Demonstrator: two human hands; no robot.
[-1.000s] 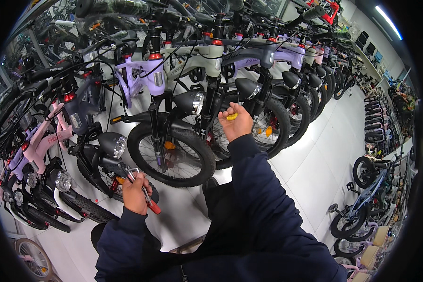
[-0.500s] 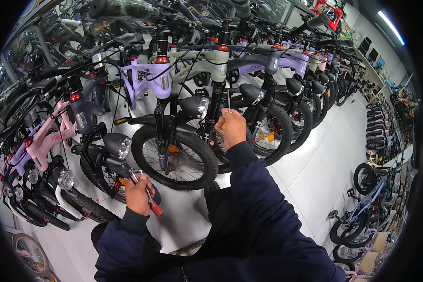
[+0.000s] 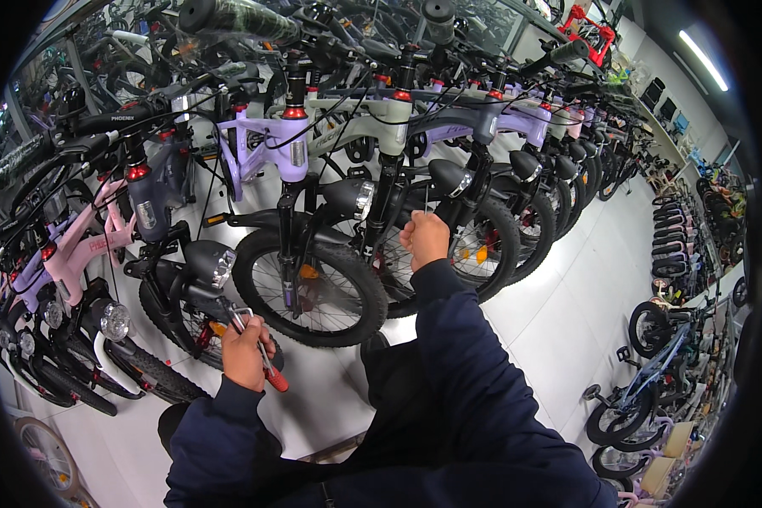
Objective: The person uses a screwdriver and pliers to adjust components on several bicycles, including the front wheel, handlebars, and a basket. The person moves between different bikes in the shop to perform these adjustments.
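My left hand [image 3: 244, 354] is closed round a red-handled tool [image 3: 276, 379] and bent metal rods, which look like hex keys [image 3: 240, 318]. It is in front of a black headlight [image 3: 209, 263] on a dark bike. My right hand [image 3: 426, 238] is closed, with a thin metal shaft [image 3: 426, 203] pointing up out of the fist. The shaft looks like a screwdriver's; its handle is hidden in the fingers. Beside that hand is a dark fork [image 3: 384, 203] of a grey-green bike, and further left a purple bike [image 3: 292, 142] with a black headlight [image 3: 348, 196].
Bikes stand in a tight row from the left to the far right. Near my legs is a fat-tyred front wheel [image 3: 310, 284]. Pink bikes [image 3: 85, 258] crowd the left. Across the tiled floor [image 3: 559, 339], a blue bike [image 3: 652, 364] and shelved goods line the right.
My right hand has moved slightly right and down, and less of the metal shaft shows above it. The yellow on its handle no longer shows. My left hand stays nearly still.
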